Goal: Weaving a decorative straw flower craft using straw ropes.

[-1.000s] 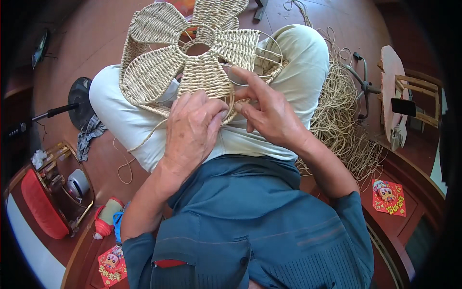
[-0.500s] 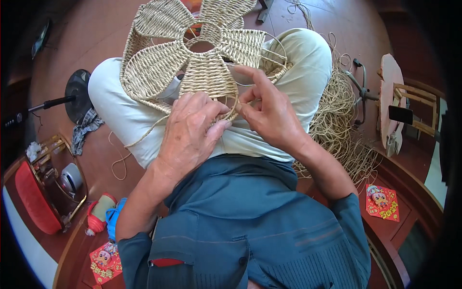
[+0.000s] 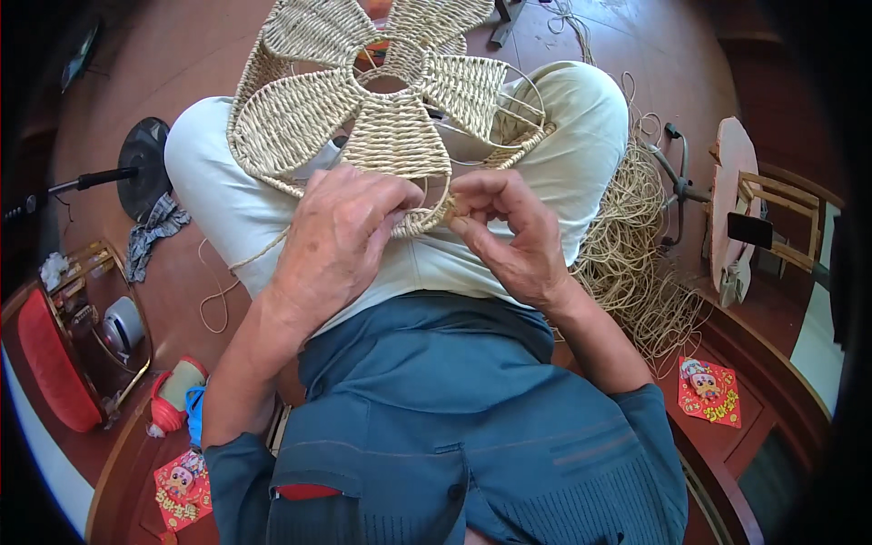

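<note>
A flower-shaped woven straw piece [image 3: 398, 141] on a wire frame rests across my thighs, its petals wrapped in twisted cord around a round opening. My left hand [image 3: 343, 232] closes over the near rim, just below the nearest petal. From under that hand a loose strand of straw cord [image 3: 262, 256] runs off to the left. My right hand [image 3: 510, 232] pinches cord at the right end of the wrapped rim, thumb against fingers; the exact hold is partly hidden. On the right a bare wire section [image 3: 525, 107] shows between petals.
A large tangled heap of cord [image 3: 627, 245] lies on the floor by my right knee. Beyond it stand metal legs [image 3: 679, 186] and a wooden stool [image 3: 783, 213]. At left are a round black base [image 3: 145, 168], a crumpled cloth [image 3: 154, 234] and a red-cushioned seat [image 3: 56, 363].
My right hand has come lower, its raised index finger now curled in to the rim. My left hand has shifted slightly left, still on the rim.
</note>
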{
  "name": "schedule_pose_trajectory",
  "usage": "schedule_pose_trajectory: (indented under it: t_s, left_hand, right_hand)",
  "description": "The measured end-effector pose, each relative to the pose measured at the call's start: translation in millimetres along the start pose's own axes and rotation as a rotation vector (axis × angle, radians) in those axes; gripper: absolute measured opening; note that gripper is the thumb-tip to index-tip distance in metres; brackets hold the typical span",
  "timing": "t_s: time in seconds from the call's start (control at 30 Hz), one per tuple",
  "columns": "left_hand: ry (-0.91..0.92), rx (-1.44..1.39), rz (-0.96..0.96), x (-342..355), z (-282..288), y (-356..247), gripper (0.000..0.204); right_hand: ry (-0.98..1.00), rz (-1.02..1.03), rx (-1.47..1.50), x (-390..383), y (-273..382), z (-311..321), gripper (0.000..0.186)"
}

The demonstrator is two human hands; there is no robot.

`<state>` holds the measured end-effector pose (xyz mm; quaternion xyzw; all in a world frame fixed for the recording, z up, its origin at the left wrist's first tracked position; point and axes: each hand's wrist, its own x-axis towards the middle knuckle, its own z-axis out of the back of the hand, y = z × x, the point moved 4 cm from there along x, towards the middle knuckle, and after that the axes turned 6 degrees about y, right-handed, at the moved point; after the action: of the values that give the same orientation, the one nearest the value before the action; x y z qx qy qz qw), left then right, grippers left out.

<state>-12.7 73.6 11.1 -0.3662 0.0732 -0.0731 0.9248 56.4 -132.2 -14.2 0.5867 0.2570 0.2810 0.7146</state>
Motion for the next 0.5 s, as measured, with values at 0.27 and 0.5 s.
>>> schedule_pose_trajectory:
  t_s: [0.27, 0.5]
  left_hand:
    - [-0.260, 0.097, -0.183, 4.9, -11.4, 4.0, 0.030]
    - [-0.409, 0.118, -0.117, 0.8, -12.7, 4.0, 0.027]
  right_hand:
    - [0.074, 0.113, -0.118, 7.6, 9.7, -13.5, 0.018]
    - [0.039, 0.143, -0.385, 17.7, 19.6, -11.9, 0.009]
